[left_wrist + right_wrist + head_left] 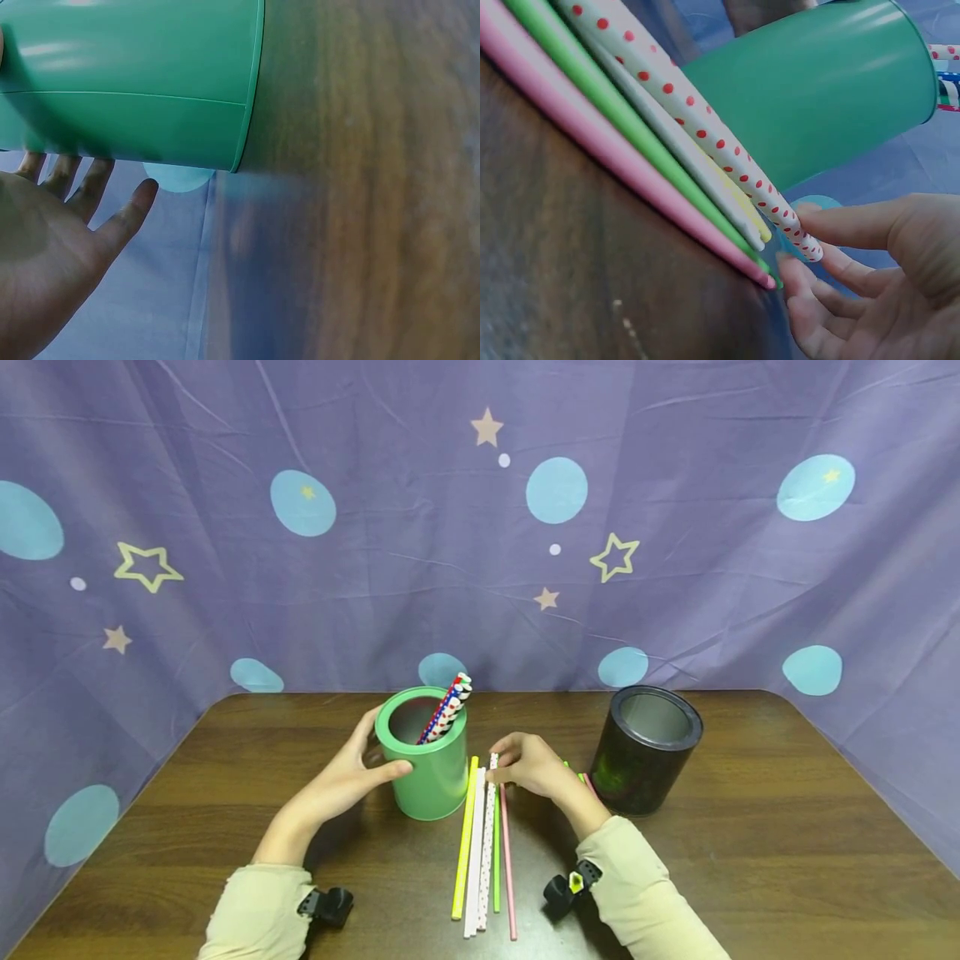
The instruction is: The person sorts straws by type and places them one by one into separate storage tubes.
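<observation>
My left hand (341, 777) holds the green can (431, 785) at its left side, thumb across the front and the other fingers toward the back. Several patterned paper straws (446, 714), with red, blue and black markings, lean in the can and stick out over its rim. To the right of the can, my right hand (534, 767) pinches the far end of a white straw with red dots (720, 142) between thumb and fingers. Around that straw lie a yellow straw (465, 839), plain white straws (474, 860), a green straw (630, 142) and a pink straw (622, 157).
A black can (643, 760) stands at the right of the wooden table (780, 843), with green and pink straw ends (587, 781) showing beside its left side. A purple curtain (420, 552) with stars and dots hangs behind the table.
</observation>
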`<state>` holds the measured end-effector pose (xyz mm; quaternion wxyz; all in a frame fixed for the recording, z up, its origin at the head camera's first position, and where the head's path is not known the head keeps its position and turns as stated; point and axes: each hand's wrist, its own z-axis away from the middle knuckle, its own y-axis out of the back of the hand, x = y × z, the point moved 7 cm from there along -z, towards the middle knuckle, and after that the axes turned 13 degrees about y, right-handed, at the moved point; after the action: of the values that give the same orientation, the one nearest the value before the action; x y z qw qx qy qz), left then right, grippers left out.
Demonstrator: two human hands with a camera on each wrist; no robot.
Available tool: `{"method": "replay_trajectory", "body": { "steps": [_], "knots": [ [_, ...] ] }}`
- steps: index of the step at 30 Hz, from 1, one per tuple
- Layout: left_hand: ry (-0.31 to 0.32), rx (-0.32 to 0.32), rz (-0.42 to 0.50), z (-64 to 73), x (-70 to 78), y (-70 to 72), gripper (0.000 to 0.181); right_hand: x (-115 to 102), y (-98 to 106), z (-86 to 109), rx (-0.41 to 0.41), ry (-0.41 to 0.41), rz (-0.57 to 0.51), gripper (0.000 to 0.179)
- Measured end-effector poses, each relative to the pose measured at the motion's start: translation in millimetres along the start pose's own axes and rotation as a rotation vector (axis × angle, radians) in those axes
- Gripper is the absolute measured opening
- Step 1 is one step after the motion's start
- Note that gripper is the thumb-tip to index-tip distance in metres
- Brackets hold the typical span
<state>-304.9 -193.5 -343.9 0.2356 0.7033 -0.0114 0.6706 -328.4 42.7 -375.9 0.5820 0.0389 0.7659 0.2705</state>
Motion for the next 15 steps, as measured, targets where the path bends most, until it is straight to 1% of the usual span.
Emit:
{"method": "replay_trajectory", "body": {
  "steps": [4, 8, 12, 15],
  "knots": [
    [0.001, 0.003, -0.003, -0.1, -0.7, 0.2, 0.083, -2, 1, 0.6, -0.009, -0.018, -0.108, 0.035],
    [-0.006, 0.007, -0.004, 0.2, -1.3, 0.0, 0.082, -6, 1, 0.3, -0.015, -0.005, -0.158, 0.038],
    [-0.007, 0.010, -0.005, 0.4, -1.2, -0.1, 0.081, -10, 6, -1.3, -0.002, 0.001, -0.196, 0.041],
    [-0.002, 0.008, -0.006, 0.9, -0.5, -0.4, 0.081, -12, 11, -0.3, 0.022, -0.012, -0.248, 0.042]
  ]
}}
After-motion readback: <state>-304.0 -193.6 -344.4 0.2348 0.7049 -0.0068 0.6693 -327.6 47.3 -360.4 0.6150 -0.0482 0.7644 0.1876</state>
